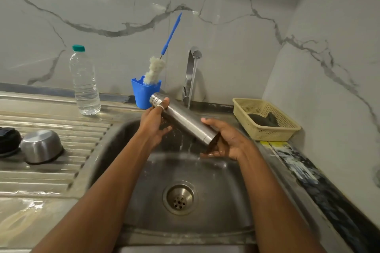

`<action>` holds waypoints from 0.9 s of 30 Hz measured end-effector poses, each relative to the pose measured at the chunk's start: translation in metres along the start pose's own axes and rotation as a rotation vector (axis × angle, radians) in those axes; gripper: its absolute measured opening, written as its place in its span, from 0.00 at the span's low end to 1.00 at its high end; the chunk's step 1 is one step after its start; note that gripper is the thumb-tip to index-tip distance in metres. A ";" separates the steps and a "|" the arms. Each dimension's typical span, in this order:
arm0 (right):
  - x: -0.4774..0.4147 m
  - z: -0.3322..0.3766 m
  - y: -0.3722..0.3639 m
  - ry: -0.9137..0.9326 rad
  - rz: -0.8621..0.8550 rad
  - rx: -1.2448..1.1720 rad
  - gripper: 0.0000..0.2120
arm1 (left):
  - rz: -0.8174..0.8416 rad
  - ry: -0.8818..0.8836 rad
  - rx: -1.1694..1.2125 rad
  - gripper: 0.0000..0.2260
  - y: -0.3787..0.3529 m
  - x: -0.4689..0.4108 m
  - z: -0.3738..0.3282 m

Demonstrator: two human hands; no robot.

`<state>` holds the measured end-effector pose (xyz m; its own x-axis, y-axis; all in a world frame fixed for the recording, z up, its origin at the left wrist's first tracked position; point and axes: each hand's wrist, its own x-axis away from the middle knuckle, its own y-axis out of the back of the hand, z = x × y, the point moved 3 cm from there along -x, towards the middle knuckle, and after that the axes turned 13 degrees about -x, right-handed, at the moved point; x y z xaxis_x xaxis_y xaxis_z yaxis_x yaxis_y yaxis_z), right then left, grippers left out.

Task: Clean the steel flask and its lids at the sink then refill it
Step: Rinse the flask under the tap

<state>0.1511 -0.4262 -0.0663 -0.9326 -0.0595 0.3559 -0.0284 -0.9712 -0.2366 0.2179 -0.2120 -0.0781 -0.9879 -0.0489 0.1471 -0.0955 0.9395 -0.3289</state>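
The steel flask (185, 121) lies tilted over the sink (115, 150), its threaded neck up and to the left, its base down and to the right. My left hand (155, 127) grips it just below the neck, the thumb with a ring lying over the steel. My right hand (226, 139) cups the base, thumb on top. A thin stream from the tap (192, 69) falls onto the flask's body. On the drainboard at the left a steel cup lid (41, 145) sits upside down beside a black lid (8, 141).
A clear water bottle (84, 82) with a green cap stands at the back left. A blue holder (144, 92) carries a bottle brush (156, 69). A beige basket (265, 119) with a dark scrubber sits at the right. The drain (180, 198) is below.
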 end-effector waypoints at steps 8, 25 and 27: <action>-0.015 -0.013 -0.037 0.060 0.055 0.587 0.36 | 0.178 -0.170 -0.421 0.25 -0.025 0.010 0.009; -0.052 -0.010 -0.050 0.429 -0.186 0.684 0.37 | 0.155 -0.189 -0.523 0.15 -0.030 0.019 0.006; -0.059 -0.013 -0.050 0.423 -0.167 0.699 0.39 | 0.121 -0.129 -0.492 0.17 -0.029 0.017 0.005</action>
<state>0.2024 -0.3711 -0.0873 -0.9963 0.0547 -0.0662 -0.0789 -0.8872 0.4545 0.2035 -0.2420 -0.0712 -0.9983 0.0580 0.0087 0.0586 0.9877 0.1453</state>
